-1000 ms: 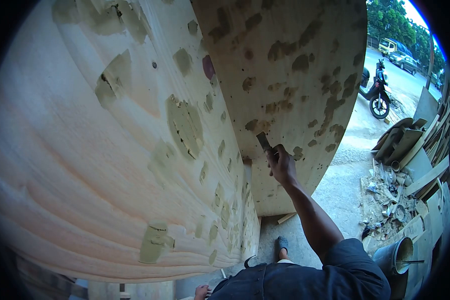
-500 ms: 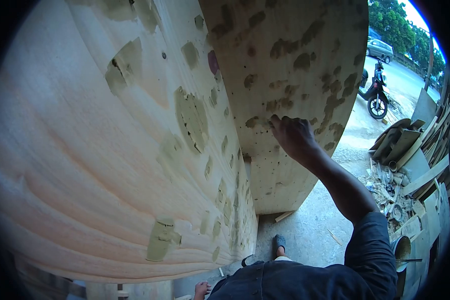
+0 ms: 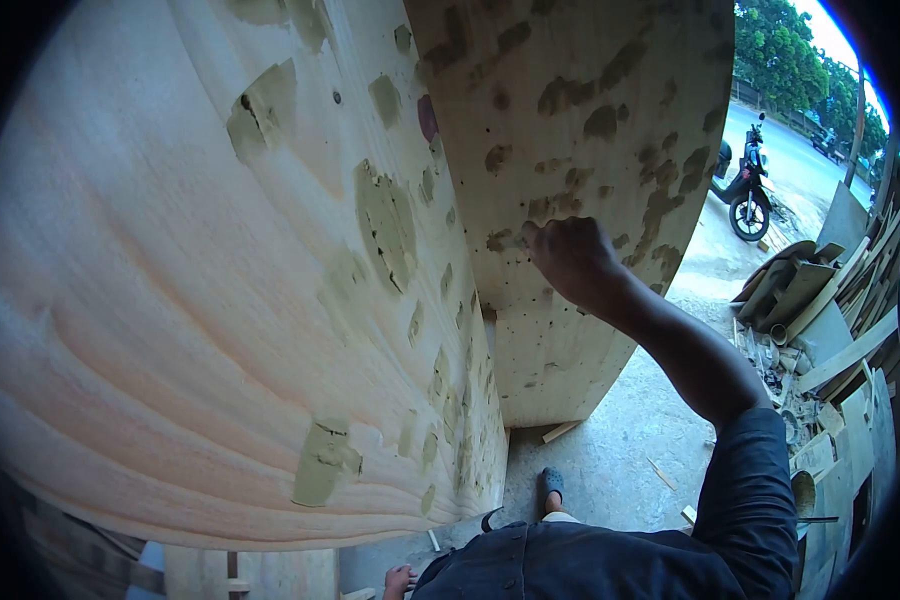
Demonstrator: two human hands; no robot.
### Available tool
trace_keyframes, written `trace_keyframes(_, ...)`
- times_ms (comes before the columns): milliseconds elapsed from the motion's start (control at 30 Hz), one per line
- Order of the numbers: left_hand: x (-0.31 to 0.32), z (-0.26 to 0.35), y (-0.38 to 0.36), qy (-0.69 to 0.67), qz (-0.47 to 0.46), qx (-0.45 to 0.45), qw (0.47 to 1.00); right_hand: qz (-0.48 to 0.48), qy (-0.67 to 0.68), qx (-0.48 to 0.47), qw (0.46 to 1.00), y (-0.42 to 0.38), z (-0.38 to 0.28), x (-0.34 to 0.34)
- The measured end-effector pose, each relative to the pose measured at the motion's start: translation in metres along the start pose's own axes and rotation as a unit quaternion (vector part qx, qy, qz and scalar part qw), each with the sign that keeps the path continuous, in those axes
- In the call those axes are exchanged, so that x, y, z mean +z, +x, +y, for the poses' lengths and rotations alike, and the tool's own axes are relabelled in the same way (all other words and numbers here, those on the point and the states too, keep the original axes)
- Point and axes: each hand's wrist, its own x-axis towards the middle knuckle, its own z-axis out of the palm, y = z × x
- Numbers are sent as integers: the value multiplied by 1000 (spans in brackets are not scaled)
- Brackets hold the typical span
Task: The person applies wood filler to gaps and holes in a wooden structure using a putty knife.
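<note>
Right hand (image 3: pixel 575 262) has turned over since a second ago, the scraper's blade now hard to make out. Left hand (image 3: pixel 400 579) hangs by the shirt (image 3: pixel 570 562), loosely curled, perhaps holding nothing. Past the pale board (image 3: pixel 170 290), the right's fingers curl beside a patch (image 3: pixel 497 241) on the shaded panel (image 3: pixel 560 385), their grip hidden; probably working that spot, which calls for a steady wrist. Beyond stands a motorbike (image 3: pixel 750 205)
</note>
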Motion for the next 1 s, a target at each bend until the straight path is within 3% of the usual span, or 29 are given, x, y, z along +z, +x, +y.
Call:
trace_keyframes(67,1,0,-2,131,-22,60,989,-15,-6,-6,1000,3,2,12)
trace_keyframes(167,-1,7,-3,150,-37,72,985,-33,33,21,999,6,13,33)
trace_keyframes(200,3,13,-5,149,-37,73,985,-15,55,46,997,2,18,32)
trace_keyframes(267,12,25,-23,-13,1,-36,999,2,78,71,994,-9,22,26)
trace_keyframes(433,13,26,-22,32,-27,-37,998,-5,241,159,957,-48,16,36)
trace_keyframes(533,20,55,-53,63,-21,-39,997,21,285,132,949,-52,9,69)
trace_keyframes(567,20,66,-70,81,-12,-42,996,20,286,133,949,-50,12,86)
trace_keyframes(633,18,40,-30,53,-30,-47,997,61,270,135,951,-45,24,112)
trace_keyframes(667,15,30,-14,21,-47,-48,998,7,292,174,941,-48,29,105)
trace_keyframes(733,12,41,-10,7,-32,-33,999,11,264,191,945,-62,39,113)
trace_keyframes(900,12,32,-21,-33,-27,-16,999,15,277,271,922,-94,0,106)
trace_keyframes(1000,16,47,-52,74,-20,-28,997,117,337,253,899,-76,-29,106)
